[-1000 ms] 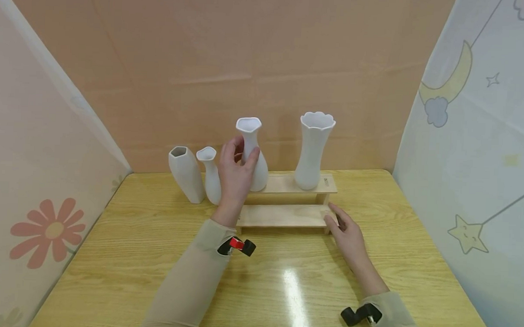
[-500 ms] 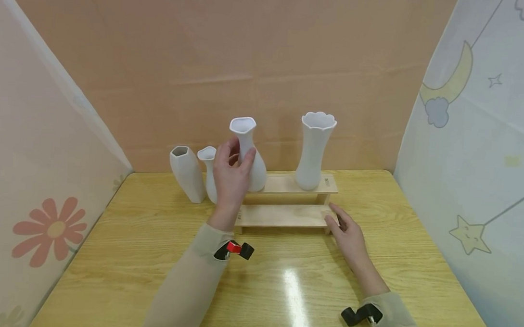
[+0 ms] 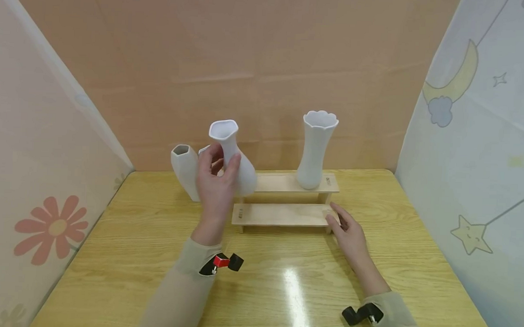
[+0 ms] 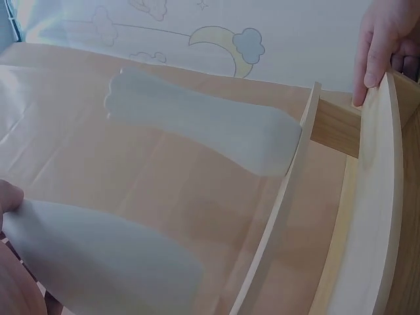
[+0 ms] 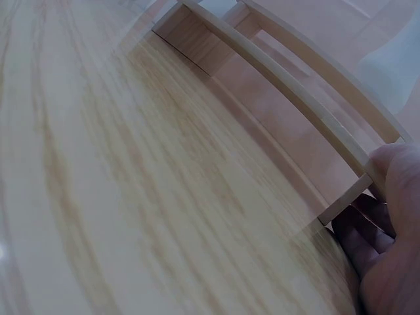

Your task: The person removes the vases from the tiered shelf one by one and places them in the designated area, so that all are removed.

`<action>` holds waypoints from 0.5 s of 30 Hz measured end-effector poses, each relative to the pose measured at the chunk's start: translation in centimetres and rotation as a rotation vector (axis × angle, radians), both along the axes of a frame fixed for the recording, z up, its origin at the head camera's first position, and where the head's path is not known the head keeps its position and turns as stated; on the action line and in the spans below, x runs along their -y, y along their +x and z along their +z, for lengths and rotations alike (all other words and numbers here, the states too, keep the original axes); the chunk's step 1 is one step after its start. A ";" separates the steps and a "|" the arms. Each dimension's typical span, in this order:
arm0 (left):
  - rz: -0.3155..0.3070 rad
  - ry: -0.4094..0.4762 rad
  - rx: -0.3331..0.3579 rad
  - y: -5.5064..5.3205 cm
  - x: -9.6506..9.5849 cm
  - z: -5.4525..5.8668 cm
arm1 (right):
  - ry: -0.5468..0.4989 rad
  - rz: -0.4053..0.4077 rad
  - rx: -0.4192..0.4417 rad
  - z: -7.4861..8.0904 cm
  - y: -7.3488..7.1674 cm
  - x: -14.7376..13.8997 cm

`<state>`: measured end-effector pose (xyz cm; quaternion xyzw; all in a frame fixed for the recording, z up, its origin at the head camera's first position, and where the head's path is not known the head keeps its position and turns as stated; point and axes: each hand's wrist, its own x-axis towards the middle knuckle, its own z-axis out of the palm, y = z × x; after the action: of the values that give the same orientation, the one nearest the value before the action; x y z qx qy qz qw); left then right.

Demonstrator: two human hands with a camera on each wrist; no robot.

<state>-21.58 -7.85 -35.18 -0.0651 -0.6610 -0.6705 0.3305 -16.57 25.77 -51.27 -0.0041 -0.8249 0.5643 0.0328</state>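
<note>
A white narrow-necked vase (image 3: 244, 177) leans to the left in my left hand (image 3: 215, 188), which grips its neck between thumb and fingers. Its base is at the left end of the wooden two-tier stand (image 3: 282, 214); in the left wrist view the vase's lower body (image 4: 105, 256) is apart from the boards. My right hand (image 3: 348, 236) holds the stand's right end, with the thumb on the lower board and the other fingers curled beside its leg (image 5: 346, 200). On the upper board's right part stands a tall white vase (image 3: 313, 160) with a scalloped rim.
A faceted white vase (image 3: 185, 173) stands on the wooden table (image 3: 133, 255) left of my left hand. Another small vase (image 3: 203, 149) is mostly hidden behind that hand. An orange backdrop (image 3: 270, 62) closes off the rear, with printed sheets at both sides.
My left hand has moved the narrow-necked vase leftward and slightly nearer, off the upper board's left part, tilting it more. It now covers most of the small vase. My right hand stays put.
</note>
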 end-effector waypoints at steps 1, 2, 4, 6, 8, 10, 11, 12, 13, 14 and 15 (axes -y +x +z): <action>0.002 -0.001 -0.003 0.3 0.2 0.1 | 0.001 0.000 0.001 0.0 0.0 0.0; 0.004 -0.001 -0.005 0.5 0.4 0.1 | 0.002 0.000 0.002 0.0 0.0 0.0; 0.006 0.008 -0.007 0.9 0.9 0.2 | 0.001 -0.001 0.003 0.0 -0.1 0.0; 0.009 0.021 -0.012 1.3 1.4 0.3 | -0.001 0.001 0.003 0.1 -0.1 -0.1; 0.019 0.022 -0.010 1.6 1.9 0.4 | -0.007 0.003 -0.001 0.2 -0.1 -0.1; 0.027 0.021 -0.010 1.8 2.4 0.4 | -0.013 0.007 -0.006 0.2 0.0 -0.1; 0.034 0.014 -0.008 1.9 2.7 0.4 | -0.017 0.008 -0.007 0.2 0.0 -0.1; 0.039 0.006 -0.003 2.0 3.0 0.4 | -0.018 0.009 -0.009 0.2 0.0 -0.2; 0.044 0.001 0.002 2.1 3.2 0.3 | -0.019 0.011 -0.010 0.2 0.0 -0.2; 0.048 -0.004 0.004 2.2 3.5 0.3 | -0.018 0.014 -0.011 0.2 0.0 -0.2; 0.051 -0.006 0.006 2.2 3.7 0.3 | -0.017 0.013 -0.013 0.2 0.0 -0.2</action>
<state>-19.33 -11.58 -34.91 -0.0474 -0.6655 -0.6600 0.3453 -16.56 25.96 -51.05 0.0048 -0.8199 0.5714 0.0342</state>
